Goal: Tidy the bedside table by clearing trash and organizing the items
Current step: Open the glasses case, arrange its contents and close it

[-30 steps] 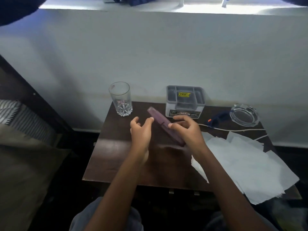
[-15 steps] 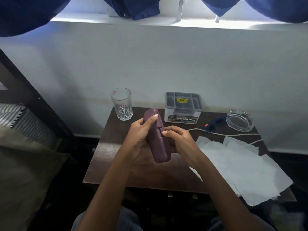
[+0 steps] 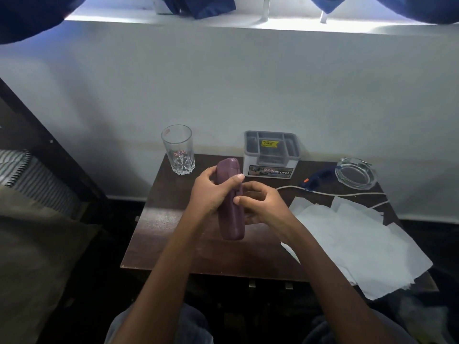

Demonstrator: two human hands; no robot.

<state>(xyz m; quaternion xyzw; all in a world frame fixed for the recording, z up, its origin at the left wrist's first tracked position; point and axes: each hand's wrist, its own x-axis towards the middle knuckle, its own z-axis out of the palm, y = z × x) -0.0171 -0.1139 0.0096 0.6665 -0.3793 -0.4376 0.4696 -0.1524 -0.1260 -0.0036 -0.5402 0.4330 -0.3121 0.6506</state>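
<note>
A long purple case [image 3: 232,219] is held up over the dark wooden bedside table [image 3: 169,234], its far end pointing at the wall. My left hand [image 3: 211,192] wraps its upper part from the left, thumb across the top. My right hand [image 3: 260,204] touches the case's right edge with thumb and fingertips. White paper sheets [image 3: 357,244] lie spread over the table's right side. At the back stand a drinking glass [image 3: 178,150], a grey compartment organizer [image 3: 272,155] and a glass ashtray [image 3: 355,172].
A white cable [image 3: 332,193] and a blue plug [image 3: 315,180] lie between the organizer and the ashtray. A bed with a striped pillow [image 3: 29,180] is on the left. The white wall rises directly behind the table, with blue curtains [image 3: 206,6] above.
The case lay slanted on the table under my right hand. My left hand took hold of it and both hands lifted it, turning it lengthwise toward me.
</note>
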